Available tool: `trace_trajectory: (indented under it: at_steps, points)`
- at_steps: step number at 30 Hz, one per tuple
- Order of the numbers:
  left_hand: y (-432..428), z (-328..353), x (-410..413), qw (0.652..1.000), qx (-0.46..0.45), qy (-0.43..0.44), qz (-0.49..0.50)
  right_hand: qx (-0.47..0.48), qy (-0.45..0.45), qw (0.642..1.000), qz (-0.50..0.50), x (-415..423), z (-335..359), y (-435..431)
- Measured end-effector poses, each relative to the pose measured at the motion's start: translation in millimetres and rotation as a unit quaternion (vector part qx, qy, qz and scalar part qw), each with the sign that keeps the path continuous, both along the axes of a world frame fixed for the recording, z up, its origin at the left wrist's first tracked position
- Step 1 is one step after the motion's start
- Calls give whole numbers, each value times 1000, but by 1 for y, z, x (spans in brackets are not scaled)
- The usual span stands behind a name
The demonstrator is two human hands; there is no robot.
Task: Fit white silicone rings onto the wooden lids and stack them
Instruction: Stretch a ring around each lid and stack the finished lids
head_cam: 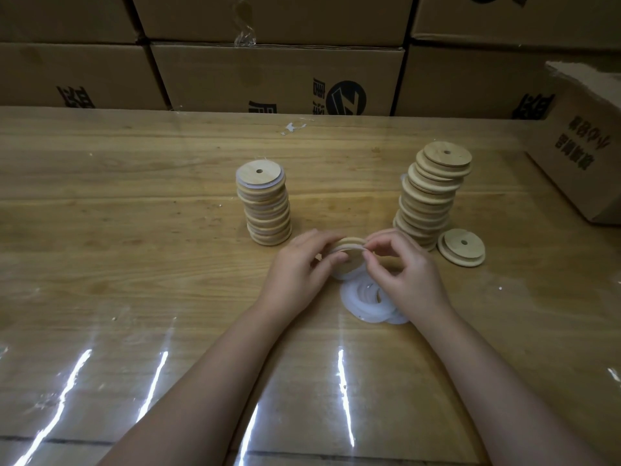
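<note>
A: While both hands are on that one lid (pixel 349 246), which of them has the grip?

B: Both do. The left hand (pixel 299 267) curls its fingers round the lid's left edge. The right hand (pixel 410 274) pinches the right edge between thumb and forefinger. The lid sits tilted between them, just above the table (pixel 134 230).

A: And the rings?

B: A loose heap of white rings (pixel 361 299) lies on the table right under the hands, partly beneath the right wrist. Some white shows just below the held lid. I cannot tell whether that is a ring on the lid or only the top of the heap.

A: What about the stacks?

B: Beyond the left hand stands the ringed stack (pixel 267 206), with white rims showing between the wood. Beyond the right hand and a little to its right stands the bare stack (pixel 433 193), taller, all wood, leaning and uneven. A single lid (pixel 462 247) lies flat just beside that stack's foot, to the right of the right hand and apart from it.

A: Anything else around?

B: Cardboard boxes (pixel 279 75) are piled past the table's far edge, well beyond both hands. One more box (pixel 581 153) sits far off to the right of the right hand. Clear film covers the table, and glare streaks show on it near the forearms.
</note>
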State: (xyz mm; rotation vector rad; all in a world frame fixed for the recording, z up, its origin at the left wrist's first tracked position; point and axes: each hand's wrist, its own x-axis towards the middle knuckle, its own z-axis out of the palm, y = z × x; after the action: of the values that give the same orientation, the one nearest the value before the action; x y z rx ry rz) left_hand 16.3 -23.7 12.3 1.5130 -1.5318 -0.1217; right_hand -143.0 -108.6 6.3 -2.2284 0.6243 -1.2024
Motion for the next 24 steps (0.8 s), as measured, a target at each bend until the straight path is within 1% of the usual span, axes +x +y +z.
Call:
trace_trajectory:
  at_steps: [5, 16, 18, 21, 24]
  points:
    - [-2, -3, 2, 999, 3, 42, -5, 18, -4, 1000, -1, 0, 2, 1]
    - [-2, -3, 3, 999, 0, 48, -6, 74, -16, 997, 6, 0, 1, 0]
    - [-2, -3, 4, 999, 1, 52, -5, 118, -24, 993, 12, 0, -1, -2]
    - [-2, -3, 4, 998, 5, 60, -3, 216, -44, 975, 20, 0, -2, -5]
    - [-2, -3, 4, 998, 6, 65, -4, 234, -37, 971, 22, -1, -4, -7]
